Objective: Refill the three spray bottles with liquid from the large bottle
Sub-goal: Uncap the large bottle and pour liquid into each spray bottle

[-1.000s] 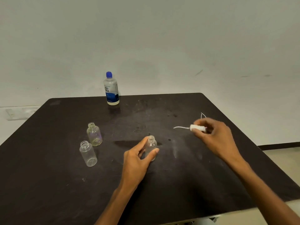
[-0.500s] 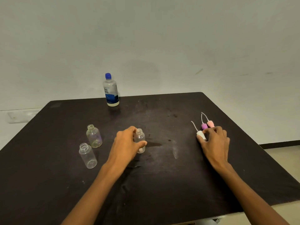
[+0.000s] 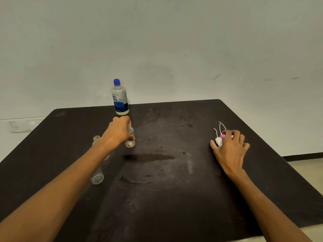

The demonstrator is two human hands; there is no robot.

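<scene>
The large bottle [image 3: 119,99], clear with a blue cap and blue label, stands at the table's far edge. Just in front of it my left hand [image 3: 118,131] grips a small clear uncapped spray bottle [image 3: 130,139] from the left side, upright on the table. My left forearm partly hides two more small open bottles: one shows its neck [image 3: 96,138], the other its base [image 3: 97,178]. At the right, my right hand [image 3: 230,147] lies over three removed spray heads, thumb and forefinger pinching the white one [image 3: 218,141]; a purple one [image 3: 222,136] sits beside it.
The dark table [image 3: 174,198] carries a wet streak [image 3: 150,157] in its middle. Thin white dip tubes [image 3: 221,125] stick out from the spray heads toward the back. A pale wall stands right behind the table; floor shows at the right.
My left hand has slid the small bottle away from me toward the large bottle. My right hand brought the white spray head down beside the other two heads and stays on it.
</scene>
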